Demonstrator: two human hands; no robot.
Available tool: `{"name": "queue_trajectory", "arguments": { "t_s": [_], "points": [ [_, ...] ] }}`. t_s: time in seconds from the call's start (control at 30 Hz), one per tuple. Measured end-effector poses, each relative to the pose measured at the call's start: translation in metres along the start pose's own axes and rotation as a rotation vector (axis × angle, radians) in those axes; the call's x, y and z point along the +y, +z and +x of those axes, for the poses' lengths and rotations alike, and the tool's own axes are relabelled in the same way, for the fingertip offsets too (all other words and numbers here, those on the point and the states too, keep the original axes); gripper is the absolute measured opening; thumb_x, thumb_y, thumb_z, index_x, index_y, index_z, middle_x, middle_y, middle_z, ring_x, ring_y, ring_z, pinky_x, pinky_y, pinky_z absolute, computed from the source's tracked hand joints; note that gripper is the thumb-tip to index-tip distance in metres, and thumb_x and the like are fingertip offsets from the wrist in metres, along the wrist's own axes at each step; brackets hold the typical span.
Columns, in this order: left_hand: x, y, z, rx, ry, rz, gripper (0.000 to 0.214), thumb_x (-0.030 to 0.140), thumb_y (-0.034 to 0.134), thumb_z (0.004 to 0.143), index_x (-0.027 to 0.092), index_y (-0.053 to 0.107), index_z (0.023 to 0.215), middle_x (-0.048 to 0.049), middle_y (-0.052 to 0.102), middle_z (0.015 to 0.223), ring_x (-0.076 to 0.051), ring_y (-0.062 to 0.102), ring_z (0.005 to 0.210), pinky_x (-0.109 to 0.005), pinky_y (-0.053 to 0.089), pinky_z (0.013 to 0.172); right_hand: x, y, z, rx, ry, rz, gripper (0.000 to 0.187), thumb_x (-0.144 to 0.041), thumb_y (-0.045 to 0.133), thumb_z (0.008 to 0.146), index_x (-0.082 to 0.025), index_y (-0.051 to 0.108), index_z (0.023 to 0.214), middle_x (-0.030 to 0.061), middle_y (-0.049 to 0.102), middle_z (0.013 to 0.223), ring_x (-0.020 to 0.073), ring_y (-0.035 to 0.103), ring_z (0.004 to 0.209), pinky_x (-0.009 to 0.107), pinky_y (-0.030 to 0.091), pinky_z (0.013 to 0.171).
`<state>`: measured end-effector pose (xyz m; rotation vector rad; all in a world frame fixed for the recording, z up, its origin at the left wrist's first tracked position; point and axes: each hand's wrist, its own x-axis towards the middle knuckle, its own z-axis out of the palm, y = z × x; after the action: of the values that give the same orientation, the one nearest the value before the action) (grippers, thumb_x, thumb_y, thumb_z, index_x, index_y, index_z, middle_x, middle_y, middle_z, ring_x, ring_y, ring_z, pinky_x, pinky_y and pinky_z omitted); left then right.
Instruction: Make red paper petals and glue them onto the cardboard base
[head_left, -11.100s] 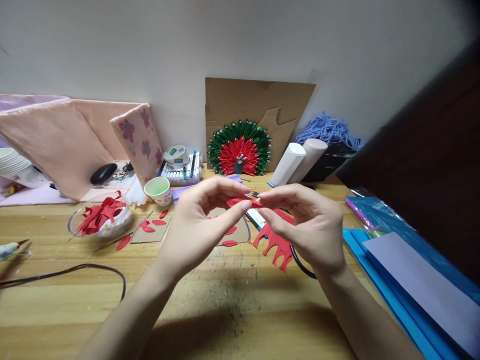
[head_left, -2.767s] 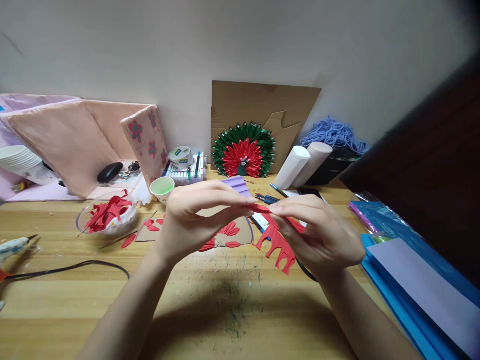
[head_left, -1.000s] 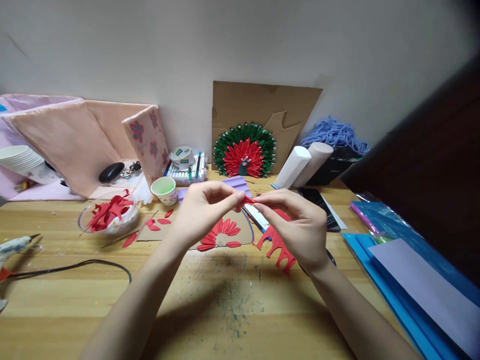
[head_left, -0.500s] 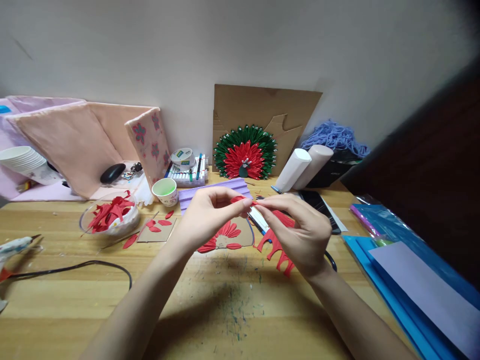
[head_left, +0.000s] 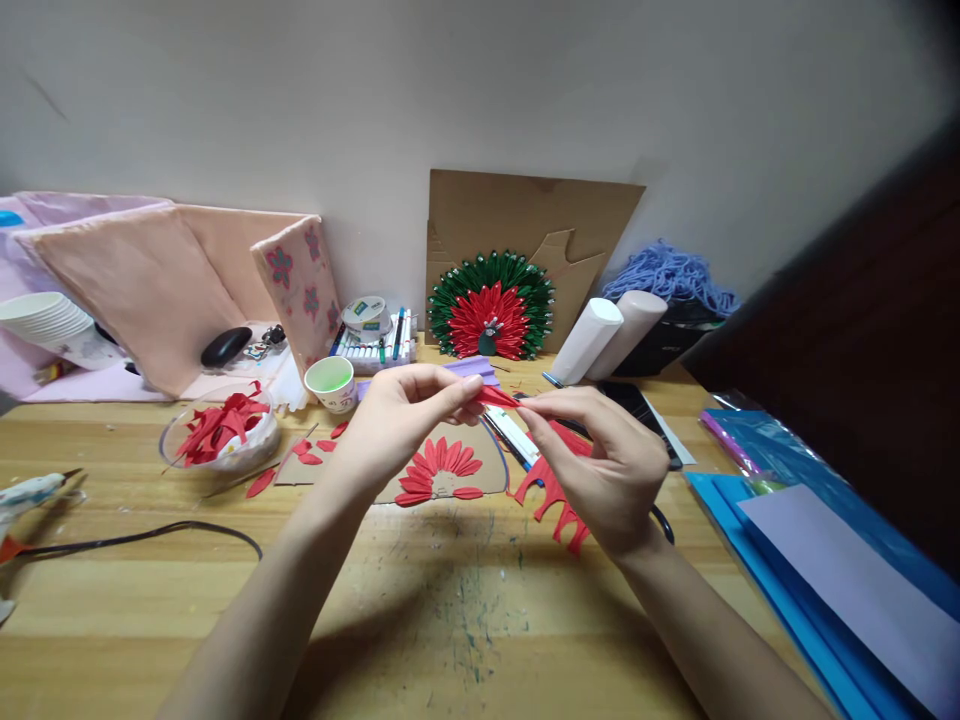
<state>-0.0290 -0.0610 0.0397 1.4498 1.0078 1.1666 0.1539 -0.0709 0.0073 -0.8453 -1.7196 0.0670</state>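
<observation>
Between my hands a small red paper petal (head_left: 498, 397) is held above the table, pinched at both ends. My left hand (head_left: 420, 410) is closed on its left end with thumb and fingertips. The fingers of my right hand (head_left: 600, 455) pinch its thin right end. Below lies a cardboard piece (head_left: 491, 465) with red petals (head_left: 439, 470) arranged in a fan. A red sheet with cut-out edges (head_left: 551, 490) lies partly hidden under my right hand. Several loose petals (head_left: 307, 452) rest on a small cardboard scrap (head_left: 294, 472) left of my left hand.
A clear bowl of red scraps (head_left: 217, 430), a paper cup (head_left: 331, 385) and a glue gun (head_left: 34, 492) with a black cord are on the left. Behind, a red and green peacock (head_left: 491, 305) leans on cardboard (head_left: 517, 205). Blue folders (head_left: 780, 570) lie at right.
My hands have drawn slightly apart, and more of the red petal shows between them. My left hand has shifted a little left, uncovering more of the petal fan.
</observation>
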Motion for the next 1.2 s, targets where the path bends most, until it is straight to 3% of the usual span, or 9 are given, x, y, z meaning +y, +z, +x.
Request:
{"name": "queue_trajectory", "arguments": {
  "t_s": [0.2,0.43,0.77,0.97,1.2],
  "points": [
    [-0.0007,0.0026,-0.0014,0.033,0.108,-0.058,0.020,0.024,0.074,0.070,0.015,0.070,0.087,-0.0079,0.074,0.084,-0.017,0.070,0.076,-0.027,0.059,0.071,-0.0002,-0.0003,0.0004,0.006,0.010,-0.010,0.010,-0.014,0.064,0.078,-0.021,0.067,0.085,0.0027,0.070,0.077,0.0176,0.065,0.072,0.032,0.054,0.067],
    [-0.0015,0.0018,-0.0033,0.072,0.228,0.056,0.018,0.023,0.074,0.071,0.017,0.072,0.088,-0.0070,0.074,0.090,-0.019,0.070,0.081,-0.030,0.059,0.078,-0.0001,-0.0012,0.0000,-0.014,-0.008,0.016,0.014,-0.011,0.065,0.077,-0.022,0.067,0.086,0.0025,0.070,0.078,0.0178,0.066,0.073,0.032,0.053,0.068],
    [0.0040,-0.0053,-0.0046,0.042,0.368,0.187,0.005,0.018,0.070,0.074,0.019,0.073,0.078,-0.0036,0.073,0.079,-0.015,0.069,0.075,-0.026,0.058,0.072,-0.0015,-0.0015,0.0012,-0.006,0.022,0.030,0.009,-0.014,0.064,0.078,-0.021,0.067,0.083,0.0025,0.069,0.076,0.0176,0.064,0.071,0.033,0.053,0.066],
    [0.0046,-0.0034,-0.0047,-0.014,0.363,0.187,0.009,0.019,0.071,0.074,0.019,0.073,0.082,-0.0049,0.074,0.083,-0.017,0.069,0.078,-0.029,0.058,0.076,-0.0020,-0.0033,0.0028,-0.022,0.068,0.083,0.010,-0.012,0.066,0.077,-0.020,0.067,0.083,0.0016,0.069,0.077,0.0159,0.064,0.071,0.030,0.053,0.067],
    [0.0047,0.0005,-0.0040,0.002,0.343,0.172,0.010,0.017,0.071,0.073,0.020,0.074,0.082,-0.0046,0.074,0.083,-0.017,0.070,0.078,-0.028,0.058,0.075,-0.0027,-0.0049,0.0035,-0.025,0.077,0.091,0.010,-0.013,0.066,0.077,-0.021,0.067,0.083,0.0015,0.068,0.076,0.0164,0.064,0.071,0.031,0.052,0.066]
  ]
}}
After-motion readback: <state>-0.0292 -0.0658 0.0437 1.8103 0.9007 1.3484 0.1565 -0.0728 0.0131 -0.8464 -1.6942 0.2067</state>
